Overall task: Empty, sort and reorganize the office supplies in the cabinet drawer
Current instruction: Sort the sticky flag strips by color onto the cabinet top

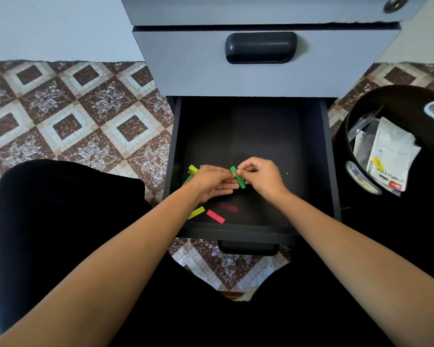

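Both hands work inside the open drawer (330,156), near its front left. The right hand (261,179) pinches the upper end of a green strip (238,177) between thumb and forefinger. The left hand (212,182) meets it from the other side, thumb closed on the same strip over nearly straight fingers. More yellow and green strips (192,171) project from behind the left hand. The view does not show whether these are held or lie on the drawer floor beneath it.

Three loose strips lie on the drawer floor near the front wall, just beside the left wrist: a yellow strip (196,212), a red strip (215,216) and a darker red strip (228,207).

Hazards from this position:

1. Tearing or creasing. Both hands hold one thin strip, so opposed pulling is likely to rip it or fold it.
2. Sticking. If the strips are adhesive flags, as they appear to be, the green strip may cling to a fingertip or to its neighbours when released.
3. Scattering. The left forearm passes directly over the yellow strip. A careless withdrawal could drag it over the front wall or push it under the arm.
4. Oversight. The darker red strip shows poorly against the black floor and could be left behind.

The black bin (398,96) at the right holds packets and stands well apart from the hands.
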The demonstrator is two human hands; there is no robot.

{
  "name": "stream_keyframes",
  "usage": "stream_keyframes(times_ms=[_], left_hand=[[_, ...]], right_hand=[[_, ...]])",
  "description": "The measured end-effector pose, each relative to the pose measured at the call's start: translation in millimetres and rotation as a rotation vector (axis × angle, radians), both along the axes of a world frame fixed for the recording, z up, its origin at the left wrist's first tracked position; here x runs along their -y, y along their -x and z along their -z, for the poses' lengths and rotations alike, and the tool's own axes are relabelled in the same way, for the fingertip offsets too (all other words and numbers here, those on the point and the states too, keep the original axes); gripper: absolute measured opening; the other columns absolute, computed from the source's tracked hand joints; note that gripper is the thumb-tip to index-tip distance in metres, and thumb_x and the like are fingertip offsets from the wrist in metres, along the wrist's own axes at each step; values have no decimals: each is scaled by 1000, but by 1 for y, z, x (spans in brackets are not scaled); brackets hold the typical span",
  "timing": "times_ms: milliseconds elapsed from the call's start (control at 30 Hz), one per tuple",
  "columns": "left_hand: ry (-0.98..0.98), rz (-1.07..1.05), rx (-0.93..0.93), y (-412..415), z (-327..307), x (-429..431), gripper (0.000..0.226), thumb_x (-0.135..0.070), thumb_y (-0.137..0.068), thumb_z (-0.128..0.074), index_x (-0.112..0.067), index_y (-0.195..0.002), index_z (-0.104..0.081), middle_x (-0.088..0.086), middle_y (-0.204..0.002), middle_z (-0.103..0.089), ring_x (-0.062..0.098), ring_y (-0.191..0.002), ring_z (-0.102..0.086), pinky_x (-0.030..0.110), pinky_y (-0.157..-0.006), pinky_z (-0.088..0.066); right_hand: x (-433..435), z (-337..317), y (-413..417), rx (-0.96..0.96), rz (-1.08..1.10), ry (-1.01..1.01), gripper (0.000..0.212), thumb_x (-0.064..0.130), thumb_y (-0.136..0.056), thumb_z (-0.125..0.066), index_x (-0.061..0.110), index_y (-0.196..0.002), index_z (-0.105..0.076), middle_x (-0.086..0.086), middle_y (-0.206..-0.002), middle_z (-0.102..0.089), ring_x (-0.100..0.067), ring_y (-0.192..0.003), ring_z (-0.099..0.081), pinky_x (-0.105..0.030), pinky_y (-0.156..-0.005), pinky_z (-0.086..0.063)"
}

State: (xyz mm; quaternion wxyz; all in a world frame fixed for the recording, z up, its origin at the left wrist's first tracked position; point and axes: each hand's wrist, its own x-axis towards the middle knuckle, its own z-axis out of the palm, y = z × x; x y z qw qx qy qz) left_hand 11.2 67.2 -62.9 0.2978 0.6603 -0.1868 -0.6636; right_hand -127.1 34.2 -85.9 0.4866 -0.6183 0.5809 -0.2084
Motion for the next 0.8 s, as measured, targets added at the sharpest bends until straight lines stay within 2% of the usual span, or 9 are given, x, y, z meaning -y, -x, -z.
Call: stream_keyframes(times_ms=[100,167,267,400,467,567,667,733,800], left_hand=[[5,-28,7,-1,-1,0,16,-7,-93,-55,0,-106,-62,11,-84,-68,16,-74,-68,24,-66,-57],[6,-78,7,-1,-1,1,18,-6,-94,-53,1,-109,-60,11,-84,-68,16,-74,-67,24,-64,-57],[0,-165,-20,-1,-2,2,19,-4,-94,-52,1,-112,-56,12,-83,-66,18,-76,-67,27,-66,-56],[2,-200,-59,0,-5,0,21,-3,-94,-50,4,-113,-56,14,-91,-67,25,-92,-66,32,-77,-55],[-3,-183,-31,1,-6,0,23,-3,-95,-48,5,-115,-55,17,-99,-64,27,-98,-64,33,-81,-52],[-4,-114,66,4,-4,0,25,-4,-97,-45,6,-117,-55,17,-101,-63,24,-91,-63,31,-78,-54],[-3,-55,123,6,-3,-2,26,-5,-97,-44,6,-117,-55,9,-85,-62,16,-76,-61,27,-75,-52],[4,-77,128,5,-2,-3,24,-6,-96,-48,5,-115,-56,7,-82,-60,14,-73,-60,26,-74,-52],[27,-119,111,3,-5,-3,17,-6,-95,-51,2,-107,-59,8,-81,-61,14,-73,-61,27,-73,-52]], right_hand=[[-2,-3,0,-4,-41,44,7,11,-85,-67,14,-88,-73,5,-81,-67,-6,-73,-60,-22,-73,-51],[-2,-4,-1,19,-31,51,12,12,-86,-66,12,-96,-73,4,-88,-68,-6,-80,-61,-20,-76,-49],[-4,-6,-1,-24,-37,76,20,15,-88,-64,10,-106,-71,2,-100,-69,-5,-91,-59,-7,-75,-41],[-12,-8,-1,-55,-135,67,26,16,-91,-60,11,-116,-67,-2,-115,-68,-10,-109,-59,-14,-88,-39],[-15,-8,-2,-66,-173,92,28,12,-92,-58,11,-119,-65,-3,-117,-67,-13,-112,-58,-14,-88,-38],[-17,-7,-2,-106,-194,136,29,9,-92,-57,12,-120,-64,-7,-115,-67,-16,-107,-58,-9,-82,-34],[-17,-8,-1,-114,-213,143,29,7,-92,-57,12,-119,-65,-6,-113,-67,-9,-101,-56,-9,-81,-33],[-16,-9,-2,-75,-206,105,28,6,-91,-57,11,-117,-66,-2,-108,-68,-2,-94,-53,-13,-86,-37],[-12,-9,-4,-13,-160,51,25,8,-90,-59,12,-114,-69,4,-94,-68,2,-80,-55,-21,-84,-45]])
